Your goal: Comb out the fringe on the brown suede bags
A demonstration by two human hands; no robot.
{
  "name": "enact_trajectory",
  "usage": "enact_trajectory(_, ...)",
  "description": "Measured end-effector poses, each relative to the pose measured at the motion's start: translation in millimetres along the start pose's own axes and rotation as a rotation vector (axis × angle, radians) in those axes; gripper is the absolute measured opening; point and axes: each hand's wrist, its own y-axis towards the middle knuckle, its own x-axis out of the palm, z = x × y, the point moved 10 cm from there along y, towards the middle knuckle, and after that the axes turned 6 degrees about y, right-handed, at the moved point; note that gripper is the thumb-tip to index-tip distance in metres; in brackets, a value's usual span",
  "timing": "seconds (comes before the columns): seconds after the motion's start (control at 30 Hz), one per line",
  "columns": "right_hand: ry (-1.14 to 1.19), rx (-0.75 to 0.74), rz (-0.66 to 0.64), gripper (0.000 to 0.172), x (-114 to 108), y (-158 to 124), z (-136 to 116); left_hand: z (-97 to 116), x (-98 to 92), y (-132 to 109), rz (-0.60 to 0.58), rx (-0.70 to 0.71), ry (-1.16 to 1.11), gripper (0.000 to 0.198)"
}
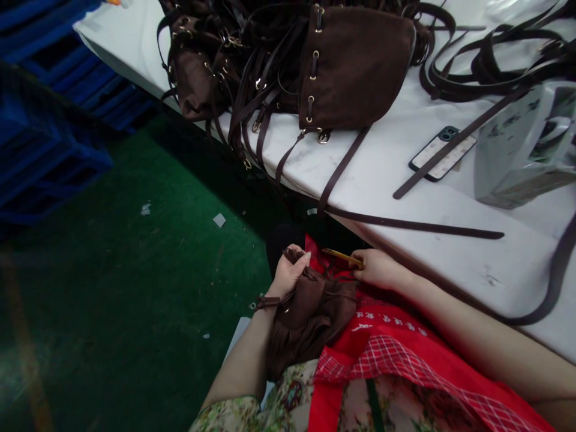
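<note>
My left hand (288, 273) is closed on the gathered edge of a small brown suede drawstring bag (310, 306), which lies in my lap against a red apron (382, 321). Between the closed fingers of my right hand (375, 267) is a thin yellow tool (342, 257) with a dark, patterned far part; its exact kind is not clear. It points left, over the apron, just above the bag's upper edge. Thin brown cords hang loose between the two hands. I cannot tell whether the tool touches them.
Brown bags (355, 69) and straps pile up on the white-covered table (369, 174) ahead. A long strap (414, 224) runs along its edge. To the right are a phone (443, 153) and a grey plastic basket (517, 150). Blue pallets (49, 162) stand left on the green floor (148, 288).
</note>
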Motion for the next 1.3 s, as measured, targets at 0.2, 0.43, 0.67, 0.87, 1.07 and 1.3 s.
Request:
enact_trajectory(0.2, 0.037, 0.134, -0.090, 0.012, 22, 11, 31, 11, -21.3, -13, 0.261, 0.130, 0.082, 0.034)
enact_trajectory(0.43, 0.228, 0.034, 0.094, 0.019, -18, 0, 5, 31, -24.9, -22, 0.324, 0.207, 0.214, 0.028)
enact_trajectory(0.67, 0.918, -0.055, -0.366, 0.029, 12, -6, -97, 56, -2.4, -25, 0.258, 0.295, 0.321, 0.023)
enact_trajectory(0.87, 0.955, 0.089, -0.552, 0.041, 55, 5, -98, 47, -11.7, -17, 0.257, 0.198, 0.277, 0.014)
enact_trajectory(1.07, 0.854, 0.142, -0.514, 0.049, 65, 4, -99, 9, -18.1, 6, 0.275, 0.060, 0.016, 0.017)
enact_trajectory(1.3, 1.022, 0.143, -0.401, 0.037, 56, 6, -97, -10, 19.4, 15, -0.031, -0.185, -0.428, 0.059)
